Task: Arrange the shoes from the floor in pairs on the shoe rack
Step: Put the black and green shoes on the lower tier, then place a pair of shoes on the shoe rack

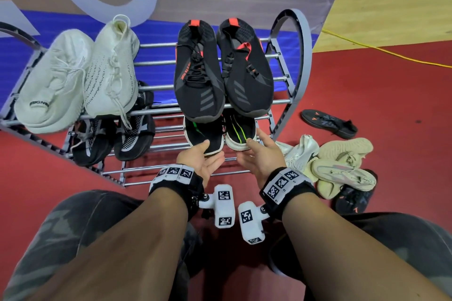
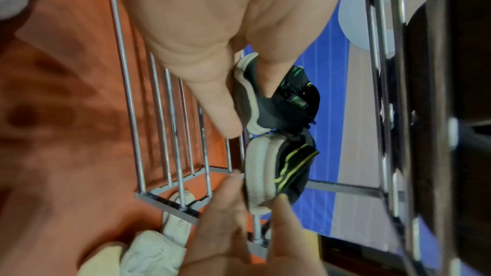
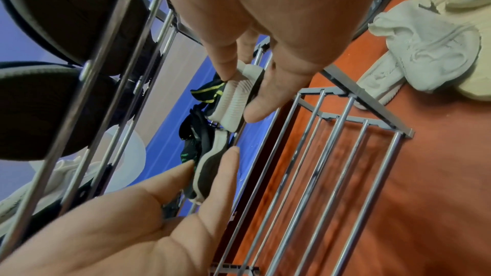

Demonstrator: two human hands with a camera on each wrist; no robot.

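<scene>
Black green-striped shoes (image 1: 241,133), toes in the pinch of left hand (image 1: 203,157) and right hand (image 1: 261,156), under red-tabbed pair (image 1: 199,76); pale shoes (image 1: 342,161) nearby.

Head view's bright and evenly lit from above, sharp, with glints on the shoe rack (image 1: 156,44) bars and fisheye bending at the edges. Both wrist views are softer: left hand (image 2: 226,28) and right hand (image 3: 265,7) loom out of focus, the red floor (image 2: 66,112) smears with blotchy shadows, and only the 2 striped shoes (image 2: 281,165) look crisp.
</scene>
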